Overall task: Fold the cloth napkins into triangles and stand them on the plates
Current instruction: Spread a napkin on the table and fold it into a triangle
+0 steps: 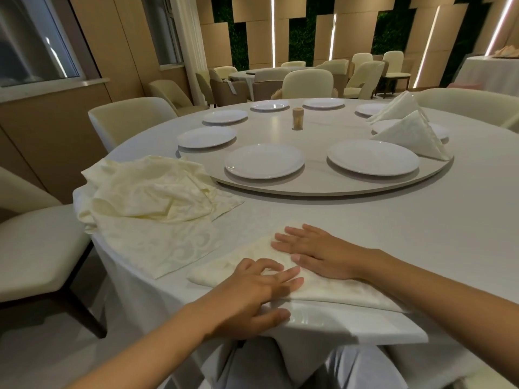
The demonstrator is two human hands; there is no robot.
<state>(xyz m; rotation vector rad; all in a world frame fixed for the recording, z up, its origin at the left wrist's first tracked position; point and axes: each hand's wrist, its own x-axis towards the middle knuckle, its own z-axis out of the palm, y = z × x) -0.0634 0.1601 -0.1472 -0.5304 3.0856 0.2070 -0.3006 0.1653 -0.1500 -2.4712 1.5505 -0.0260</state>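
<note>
At the near table edge, a folded napkin under two flat hands

From the left: a heap of unfolded napkins [146,189] lies loose on the table [365,220]; next to it the left hand [252,293], fingers mostly straight and gripping nothing, presses the folded napkin [244,265], thumb at the table rim. The right hand [314,254] lies flat and open on the same cloth, just beyond the left. The napkin's long axis runs from far left to near right, along the rim, so both hands sit over its middle. Nearest empty plate [264,161] lies straight ahead on the turntable [317,183]; two standing triangles [412,136] are far right
</note>
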